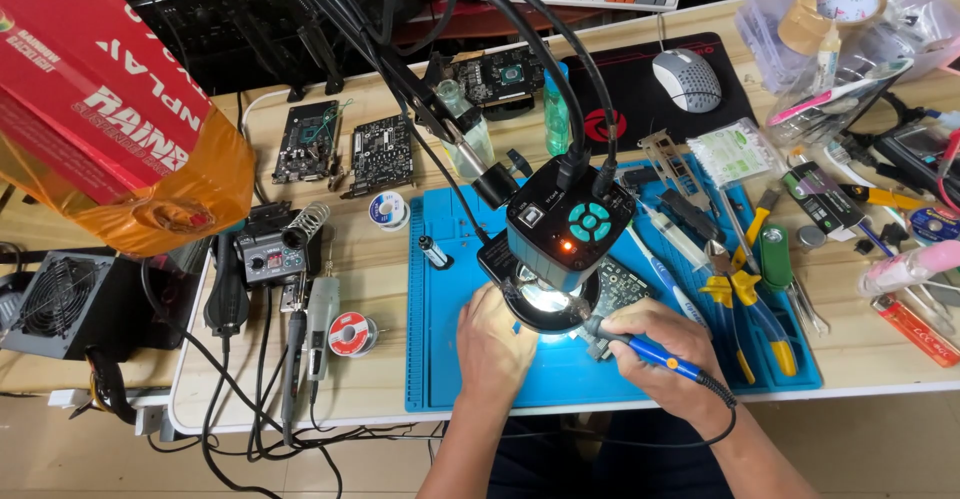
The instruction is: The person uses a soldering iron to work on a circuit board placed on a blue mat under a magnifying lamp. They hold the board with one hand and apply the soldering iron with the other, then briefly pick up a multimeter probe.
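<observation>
A: Starting at our left hand (492, 344): it lies curled on the blue mat (440, 359), fingertips pressed down at the edge of the circuit board (622, 284). We cannot tell whether it pinches the board or only steadies it, because the microscope camera (566, 227) and its ring light (545, 299) hide the fingers.

B: The board sits just ahead of that hand, under the light. We judge it light, stiff and fragile, so we hold it by the bare edges, never the components.

A: Then our right hand (655, 344), to the right of the board, is closed round the blue soldering iron (650, 351) like a pen, with the tip pointing left under the lens.

B: The iron looks light and rigid, and its cord (715, 399) trails back past the wrist and may tug. We grip the handle only. The yellow-handled pliers (745, 304) lie just beyond that hand on the mat.
</observation>
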